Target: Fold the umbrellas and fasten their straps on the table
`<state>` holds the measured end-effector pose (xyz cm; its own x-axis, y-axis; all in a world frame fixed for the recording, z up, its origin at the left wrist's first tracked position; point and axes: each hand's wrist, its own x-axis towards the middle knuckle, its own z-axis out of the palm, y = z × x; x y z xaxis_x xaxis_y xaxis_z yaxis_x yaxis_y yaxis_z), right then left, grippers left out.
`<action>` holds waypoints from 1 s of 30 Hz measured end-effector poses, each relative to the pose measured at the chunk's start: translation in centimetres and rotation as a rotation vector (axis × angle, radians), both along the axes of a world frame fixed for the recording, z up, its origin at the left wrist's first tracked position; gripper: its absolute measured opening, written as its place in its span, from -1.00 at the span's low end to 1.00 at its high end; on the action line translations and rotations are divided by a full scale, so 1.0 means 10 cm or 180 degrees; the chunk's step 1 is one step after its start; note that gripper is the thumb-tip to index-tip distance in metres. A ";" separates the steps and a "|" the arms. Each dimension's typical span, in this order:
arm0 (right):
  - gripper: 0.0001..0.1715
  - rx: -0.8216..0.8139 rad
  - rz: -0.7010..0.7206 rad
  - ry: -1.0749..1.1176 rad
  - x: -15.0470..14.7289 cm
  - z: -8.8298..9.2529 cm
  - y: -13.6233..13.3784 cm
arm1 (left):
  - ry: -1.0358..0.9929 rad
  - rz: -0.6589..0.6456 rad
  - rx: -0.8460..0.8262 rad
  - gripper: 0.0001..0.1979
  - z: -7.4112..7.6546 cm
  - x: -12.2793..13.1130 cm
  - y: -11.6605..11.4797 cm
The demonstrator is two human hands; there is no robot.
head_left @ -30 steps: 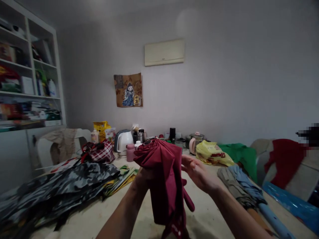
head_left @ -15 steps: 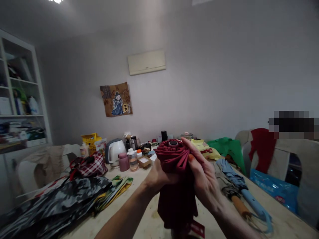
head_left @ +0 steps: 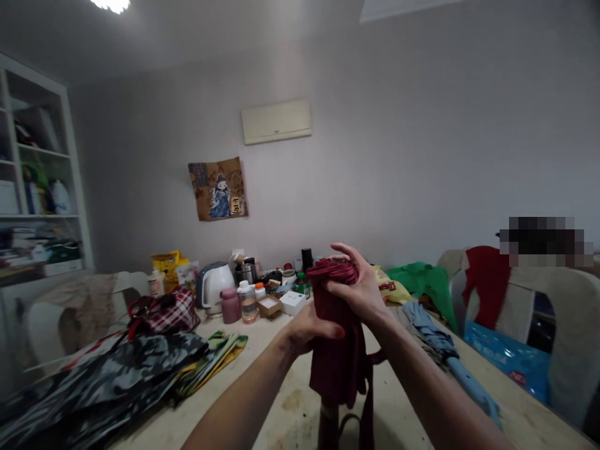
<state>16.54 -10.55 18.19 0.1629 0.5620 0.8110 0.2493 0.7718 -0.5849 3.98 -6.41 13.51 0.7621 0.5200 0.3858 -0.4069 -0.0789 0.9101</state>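
Note:
A dark red folding umbrella [head_left: 338, 356] stands upright in front of me, its handle and wrist strap hanging down near the bottom edge. My left hand [head_left: 307, 327] wraps around the middle of its folded cloth. My right hand [head_left: 355, 287] closes around the bunched cloth just under the top. Both hands grip the umbrella above the table [head_left: 285, 406].
A camouflage-patterned umbrella [head_left: 103, 381] and a plaid one [head_left: 173, 312] lie at left. A white kettle [head_left: 213, 286], bottles and small boxes crowd the far side. Blue and grey umbrellas [head_left: 440, 344] lie at right, by a yellow bag, green cloth and a chair with red cloth. Shelves stand far left.
The loose cloth has been gathered tight around the shaft. My right hand went from open beside the umbrella to clasping its top; my left hand stayed around the middle.

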 end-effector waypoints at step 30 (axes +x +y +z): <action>-0.39 0.0089 -0.0055 -0.0609 0.07 0.10 0.03 | -0.0225 0.0379 0.0174 -0.42 -0.32 0.11 -0.03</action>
